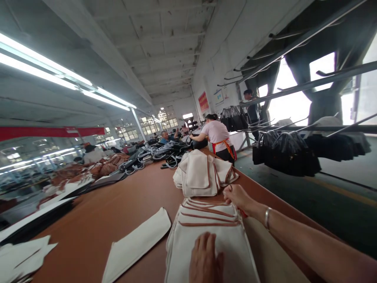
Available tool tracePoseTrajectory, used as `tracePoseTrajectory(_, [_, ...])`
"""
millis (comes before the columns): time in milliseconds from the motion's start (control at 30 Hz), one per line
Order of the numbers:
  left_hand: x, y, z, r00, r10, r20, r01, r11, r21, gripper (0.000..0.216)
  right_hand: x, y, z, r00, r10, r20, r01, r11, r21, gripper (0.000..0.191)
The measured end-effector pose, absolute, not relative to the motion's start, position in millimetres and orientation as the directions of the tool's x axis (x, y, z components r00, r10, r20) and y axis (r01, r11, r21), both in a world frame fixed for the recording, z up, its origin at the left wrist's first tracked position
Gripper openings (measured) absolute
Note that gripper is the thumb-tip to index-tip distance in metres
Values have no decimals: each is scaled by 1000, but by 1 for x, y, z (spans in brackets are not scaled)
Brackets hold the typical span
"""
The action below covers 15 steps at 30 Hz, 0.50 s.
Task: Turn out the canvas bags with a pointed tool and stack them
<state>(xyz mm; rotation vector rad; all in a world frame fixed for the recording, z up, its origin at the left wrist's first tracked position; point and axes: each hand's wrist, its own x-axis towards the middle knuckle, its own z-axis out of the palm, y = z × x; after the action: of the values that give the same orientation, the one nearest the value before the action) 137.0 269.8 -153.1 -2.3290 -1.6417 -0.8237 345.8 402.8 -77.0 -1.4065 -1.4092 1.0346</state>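
A stack of cream canvas bag pieces with brown trim (206,232) lies on the brown table in front of me. My left hand (205,259) presses flat on the top piece near its front end, fingers together. My right hand (237,197) is at the stack's far right corner, fingers pinched on the trimmed edge of a piece; a silver bracelet sits on that wrist. A second pile of finished cream bags (203,173) stands just beyond the stack.
A loose cream panel (137,243) lies left of the stack, with more white pieces (20,255) at the table's near left. Dark bags and straps (165,151) fill the far table. A person in an orange apron (218,137) works there. Black bags hang on racks (288,153) at right.
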Motion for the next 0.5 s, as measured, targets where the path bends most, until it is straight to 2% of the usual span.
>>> tracePoseTrajectory(67, [157, 297, -157, 265, 838, 478, 897, -396, 196, 41, 355, 386, -96, -22, 999, 42, 304, 47, -952, 18])
tracePoseTrajectory(133, [176, 314, -153, 283, 858, 428, 888, -404, 222, 34, 365, 374, -105, -51, 996, 70, 315, 83, -945, 15])
tracePoseTrajectory(200, [191, 322, -146, 279, 875, 395, 889, -391, 240, 25, 373, 370, -106, -71, 992, 102, 317, 120, -941, 18])
tracePoseTrajectory(300, [201, 325, -142, 285, 888, 362, 889, -386, 247, 23, 375, 376, -101, -141, 978, 154, 311, 192, -931, 20])
tracePoseTrajectory(400, [203, 321, -148, 315, 894, 318, 877, -402, 262, 30, 359, 386, -96, -275, 948, 160, 309, 245, -919, 18])
tracePoseTrajectory(500, [202, 307, -158, 307, 916, 259, 876, -378, 300, 33, 336, 394, -99, -455, 886, 86, 336, 260, -905, 13])
